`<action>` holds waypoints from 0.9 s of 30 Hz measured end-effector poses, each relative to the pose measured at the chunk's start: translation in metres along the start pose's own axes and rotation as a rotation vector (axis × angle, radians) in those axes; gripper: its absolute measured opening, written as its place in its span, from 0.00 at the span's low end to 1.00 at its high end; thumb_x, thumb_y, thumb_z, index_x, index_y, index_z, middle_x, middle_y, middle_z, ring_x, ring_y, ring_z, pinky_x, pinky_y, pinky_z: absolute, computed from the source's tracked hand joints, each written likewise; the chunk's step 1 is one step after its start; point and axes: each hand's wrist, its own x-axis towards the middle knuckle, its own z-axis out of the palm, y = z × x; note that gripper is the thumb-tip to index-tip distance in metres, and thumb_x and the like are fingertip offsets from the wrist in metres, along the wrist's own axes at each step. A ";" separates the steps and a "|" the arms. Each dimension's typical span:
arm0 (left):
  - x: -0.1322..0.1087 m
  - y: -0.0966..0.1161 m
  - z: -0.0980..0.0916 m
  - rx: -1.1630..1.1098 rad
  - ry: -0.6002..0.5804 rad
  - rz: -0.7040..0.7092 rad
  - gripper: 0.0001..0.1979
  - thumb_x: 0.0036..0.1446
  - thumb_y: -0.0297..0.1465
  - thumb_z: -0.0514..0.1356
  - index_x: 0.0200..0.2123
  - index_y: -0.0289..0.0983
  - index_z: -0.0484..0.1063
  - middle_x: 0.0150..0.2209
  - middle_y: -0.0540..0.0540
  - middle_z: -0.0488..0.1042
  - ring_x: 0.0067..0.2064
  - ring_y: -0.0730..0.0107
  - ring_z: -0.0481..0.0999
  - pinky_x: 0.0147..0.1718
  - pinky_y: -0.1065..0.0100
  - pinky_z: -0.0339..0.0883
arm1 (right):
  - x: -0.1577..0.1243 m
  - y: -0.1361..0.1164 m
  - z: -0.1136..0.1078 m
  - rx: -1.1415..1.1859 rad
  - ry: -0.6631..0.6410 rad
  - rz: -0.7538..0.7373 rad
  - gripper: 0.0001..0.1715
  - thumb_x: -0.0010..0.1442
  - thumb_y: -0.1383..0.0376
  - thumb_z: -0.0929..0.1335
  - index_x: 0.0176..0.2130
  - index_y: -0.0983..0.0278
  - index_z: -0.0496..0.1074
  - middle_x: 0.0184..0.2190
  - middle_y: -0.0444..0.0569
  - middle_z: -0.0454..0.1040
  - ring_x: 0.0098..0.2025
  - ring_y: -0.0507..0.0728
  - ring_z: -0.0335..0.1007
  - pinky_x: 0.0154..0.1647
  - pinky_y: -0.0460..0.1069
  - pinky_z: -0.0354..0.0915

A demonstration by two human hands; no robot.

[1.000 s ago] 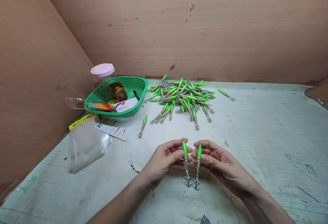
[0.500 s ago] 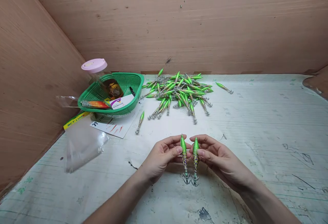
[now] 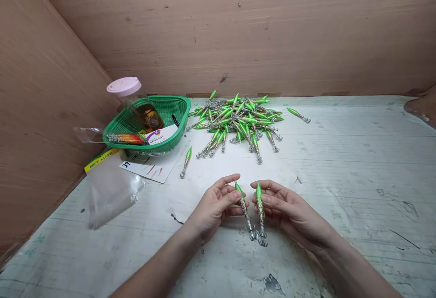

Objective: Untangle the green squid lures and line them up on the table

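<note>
My left hand [image 3: 218, 205] pinches a green squid jig [image 3: 244, 207] between thumb and fingers, its hooked end tilted down to the right. In my right hand [image 3: 286, 207] is a second green squid jig [image 3: 260, 205], held nearly upright with its hooks pointing down. Both have speckled lower bodies and crowns of metal hooks that come close together at the bottom; I cannot tell whether these touch. Beyond my hands lies a heap of similar green jigs [image 3: 238, 123]. One loose jig [image 3: 185, 162] lies left of the heap, and another loose jig [image 3: 299, 115] to its right.
On the left, a green plastic basket [image 3: 163, 146] contains a pink-lidded jar [image 3: 150, 116], orange-red lures [image 3: 126, 139], a card [image 3: 161, 134] and a black pen [image 3: 175, 121]. A clear plastic bag [image 3: 114, 198] and a marked sheet [image 3: 156, 169] lie before it. Wooden panels [image 3: 272, 39] enclose the table.
The left jig has tilted, its tip swinging left and its hooks shifting right. My hands have drawn slightly apart at the top. The right jig has turned a little.
</note>
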 end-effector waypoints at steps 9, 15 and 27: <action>0.002 0.006 -0.005 -0.185 0.148 -0.028 0.11 0.49 0.26 0.67 0.34 0.32 0.68 0.30 0.48 0.73 0.31 0.76 0.75 0.33 0.77 0.73 | 0.008 0.000 -0.005 -0.147 0.294 -0.149 0.32 0.42 0.54 0.77 0.42 0.64 0.66 0.28 0.41 0.66 0.23 0.49 0.67 0.26 0.46 0.66; 0.002 0.006 -0.006 -0.311 0.254 -0.020 0.04 0.53 0.21 0.63 0.29 0.31 0.70 0.28 0.48 0.73 0.29 0.76 0.77 0.27 0.80 0.72 | 0.021 0.019 -0.015 -0.374 0.400 -0.309 0.33 0.48 0.49 0.73 0.46 0.62 0.59 0.29 0.40 0.65 0.21 0.53 0.70 0.24 0.50 0.70; -0.003 0.010 0.000 -0.377 0.084 -0.016 0.06 0.56 0.19 0.58 0.37 0.30 0.70 0.32 0.45 0.74 0.31 0.76 0.77 0.32 0.78 0.74 | 0.012 -0.003 -0.005 0.037 0.373 -0.041 0.30 0.39 0.60 0.78 0.39 0.65 0.64 0.24 0.41 0.68 0.21 0.47 0.65 0.22 0.43 0.67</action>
